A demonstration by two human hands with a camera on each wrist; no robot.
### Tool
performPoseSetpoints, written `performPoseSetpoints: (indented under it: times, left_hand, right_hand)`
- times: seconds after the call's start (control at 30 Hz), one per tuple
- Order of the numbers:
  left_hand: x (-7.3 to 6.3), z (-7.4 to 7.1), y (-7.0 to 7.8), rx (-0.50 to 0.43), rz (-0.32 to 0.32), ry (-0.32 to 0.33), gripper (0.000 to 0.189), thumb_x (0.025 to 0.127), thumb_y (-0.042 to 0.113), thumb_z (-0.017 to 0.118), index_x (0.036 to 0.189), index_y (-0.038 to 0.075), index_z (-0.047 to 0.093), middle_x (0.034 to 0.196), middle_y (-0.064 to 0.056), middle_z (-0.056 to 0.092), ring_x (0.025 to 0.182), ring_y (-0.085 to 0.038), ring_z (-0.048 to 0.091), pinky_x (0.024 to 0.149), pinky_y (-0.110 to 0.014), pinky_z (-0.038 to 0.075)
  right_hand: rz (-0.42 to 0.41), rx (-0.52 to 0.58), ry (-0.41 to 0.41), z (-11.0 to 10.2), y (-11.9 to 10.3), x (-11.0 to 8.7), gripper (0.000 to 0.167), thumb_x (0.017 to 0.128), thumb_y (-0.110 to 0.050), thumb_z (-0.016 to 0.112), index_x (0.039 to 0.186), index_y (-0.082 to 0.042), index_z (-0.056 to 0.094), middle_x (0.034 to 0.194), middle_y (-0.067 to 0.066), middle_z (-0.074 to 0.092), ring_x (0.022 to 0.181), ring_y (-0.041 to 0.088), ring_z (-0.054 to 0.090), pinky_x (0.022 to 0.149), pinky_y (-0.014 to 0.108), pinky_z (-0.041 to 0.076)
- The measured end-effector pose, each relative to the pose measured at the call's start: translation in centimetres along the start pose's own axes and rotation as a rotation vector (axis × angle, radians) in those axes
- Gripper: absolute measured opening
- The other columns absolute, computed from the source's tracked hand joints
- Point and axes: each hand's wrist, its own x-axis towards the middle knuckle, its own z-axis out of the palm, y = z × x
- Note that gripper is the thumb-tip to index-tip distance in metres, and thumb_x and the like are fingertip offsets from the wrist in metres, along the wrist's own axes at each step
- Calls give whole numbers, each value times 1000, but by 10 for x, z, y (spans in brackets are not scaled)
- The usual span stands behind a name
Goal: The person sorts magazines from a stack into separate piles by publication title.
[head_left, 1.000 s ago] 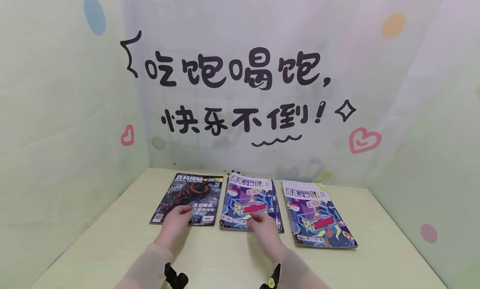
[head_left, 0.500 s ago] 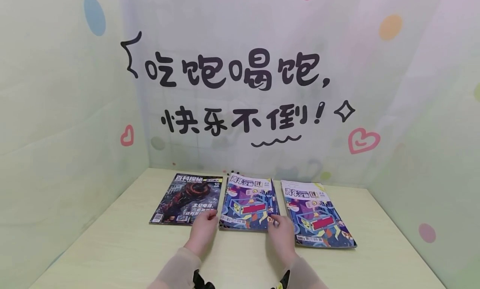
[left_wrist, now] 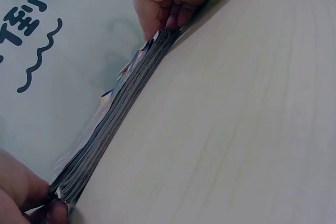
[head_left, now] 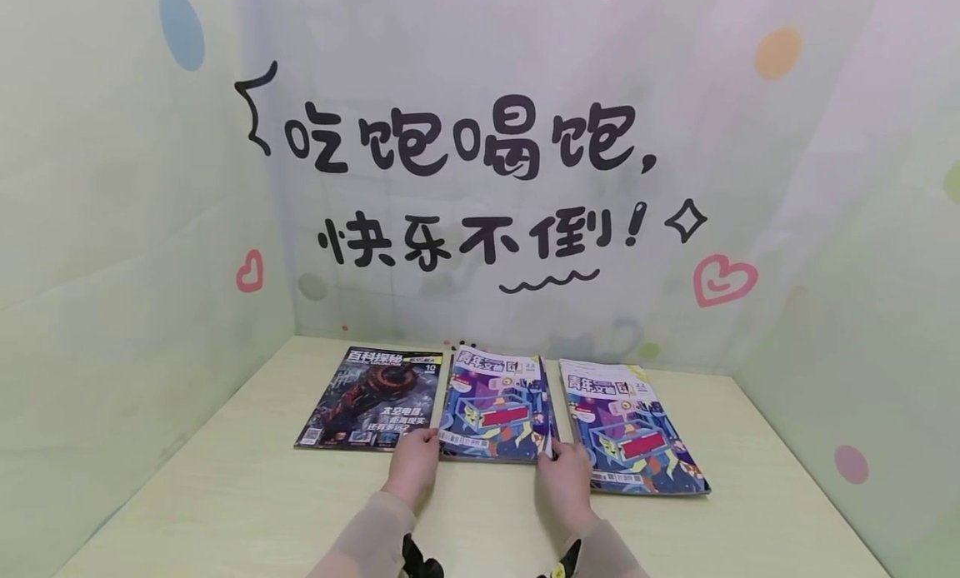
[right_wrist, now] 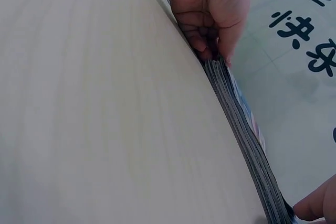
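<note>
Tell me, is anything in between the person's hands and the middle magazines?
Nothing visible is: the left hand and right hand grip the near corners of the middle magazine stack directly. The 百科探秘 magazine and the rightmost 青年文摘 magazine lie beside it, not in between.

The thick, rectangular paper magazine stack [head_left: 491,411] I hold has a violet-and-blue illustrated cover, with purple lettering on a whitish top band, a red panel framed in light blue and yellow-green accents; from my left wrist its page edges look grey. The rectangular paper magazine with a yellow top corner [head_left: 633,436] repeats that violet-blue pattern. The dark, glossy-looking rectangular magazine [head_left: 382,395] is slate and black, with a deep red shape, white characters and a yellow strip. My beige fabric sleeves [head_left: 371,528] are plain. The pale cream, wood-grained tabletop [head_left: 480,520] meets a whitish-green fabric backdrop [head_left: 450,62] bearing black lettering [head_left: 489,243], pink hearts [head_left: 724,282] and coloured dots [head_left: 182,28].
</note>
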Motion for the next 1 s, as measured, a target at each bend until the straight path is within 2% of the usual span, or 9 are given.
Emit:
performPoseSetpoints:
  times: [0.17,0.77,1.0]
  left_hand:
    - [1,1,0,-7,-12,-6,32,97,12,50,121,-6,62,126,-25,57,121,-43,48,100,-53,40]
    - [2,1,5,-61,-40,16,29,95,11,53,116,-5,65,122,-22,60,117,-42,51,98,-53,42]
    - [2,0,3,-71,-23,22,26,92,7,56,111,-7,66,116,-24,63,104,-36,59,87,-46,51]
  right_hand:
    - [11,7,10,0,-1,-1,38,87,-11,61,118,12,61,126,33,51,128,55,31,107,63,25]
    - [37,43,-7,3,3,1,38,89,-12,60,120,11,61,130,31,48,129,52,31,109,60,24]
    - [26,39,-14,1,3,0,38,89,-12,58,120,11,61,129,31,49,130,52,31,109,61,25]
